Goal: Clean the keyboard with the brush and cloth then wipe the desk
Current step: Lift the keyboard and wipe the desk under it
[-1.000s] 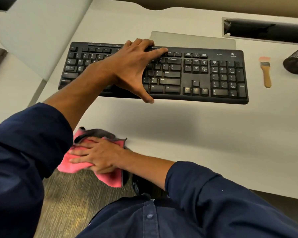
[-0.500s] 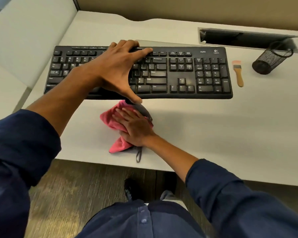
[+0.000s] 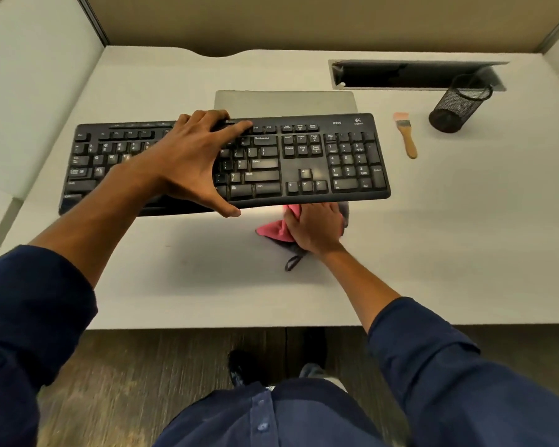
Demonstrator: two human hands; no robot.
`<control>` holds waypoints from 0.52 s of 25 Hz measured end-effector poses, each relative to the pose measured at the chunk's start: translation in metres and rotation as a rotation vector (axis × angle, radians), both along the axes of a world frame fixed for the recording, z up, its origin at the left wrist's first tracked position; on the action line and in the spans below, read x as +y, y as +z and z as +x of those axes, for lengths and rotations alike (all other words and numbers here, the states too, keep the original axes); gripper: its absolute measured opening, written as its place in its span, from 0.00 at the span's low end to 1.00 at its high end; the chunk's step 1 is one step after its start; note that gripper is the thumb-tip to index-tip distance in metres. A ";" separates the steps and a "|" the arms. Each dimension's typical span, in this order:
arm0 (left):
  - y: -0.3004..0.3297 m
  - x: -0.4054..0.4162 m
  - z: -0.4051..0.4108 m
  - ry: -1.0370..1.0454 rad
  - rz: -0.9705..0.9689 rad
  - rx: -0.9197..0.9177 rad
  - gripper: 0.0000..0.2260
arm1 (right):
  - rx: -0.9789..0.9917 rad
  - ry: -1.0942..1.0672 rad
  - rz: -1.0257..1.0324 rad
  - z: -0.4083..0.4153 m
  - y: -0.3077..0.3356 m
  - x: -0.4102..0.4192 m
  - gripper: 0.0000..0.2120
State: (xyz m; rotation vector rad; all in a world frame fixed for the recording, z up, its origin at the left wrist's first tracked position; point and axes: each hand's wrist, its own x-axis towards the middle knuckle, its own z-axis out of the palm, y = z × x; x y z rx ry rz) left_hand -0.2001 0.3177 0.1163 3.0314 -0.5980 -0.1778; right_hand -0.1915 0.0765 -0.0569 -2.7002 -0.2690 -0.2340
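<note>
The left hand (image 3: pixel 194 162) spans the black keyboard (image 3: pixel 304 162) across its depth: its fingers (image 3: pixel 207 119) hook over the far edge while the thumb clamps the near edge, so the board is gripped a little left of its middle. Its right end appears raised off the table (image 3: pixel 465 253), with a shadow beneath, and the left end looks close to the surface. The right hand (image 3: pixel 317 227) lies flat on the pink cloth (image 3: pixel 273 229), fingers extended and pressing it down on the table just under the keyboard's near edge, to the right of the thumb.

The keyboard should be light, stiff plastic, long enough to twist or droop if held far from centre; a hold near the middle, on the frame edges and not the keys, seems soundest, since keycaps give and can pop. The cloth is soft and limp, bunches easily, and trails a dark loop toward the near edge; a flat palm will drag it better than a pinch.

The wooden-handled brush (image 3: pixel 407 140) lies right of the keyboard, apart from it, with a black mesh cup (image 3: pixel 455 108) farther right.
</note>
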 end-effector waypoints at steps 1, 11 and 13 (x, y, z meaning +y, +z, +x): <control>-0.003 -0.001 0.000 -0.008 0.000 -0.003 0.65 | 0.005 -0.056 0.011 0.007 -0.001 -0.013 0.17; -0.034 -0.012 0.001 -0.027 -0.031 0.026 0.66 | 0.288 -0.462 -0.125 0.008 -0.005 -0.138 0.32; -0.042 -0.016 0.001 -0.034 -0.026 0.032 0.66 | 0.266 -0.570 -0.164 -0.011 0.000 -0.154 0.33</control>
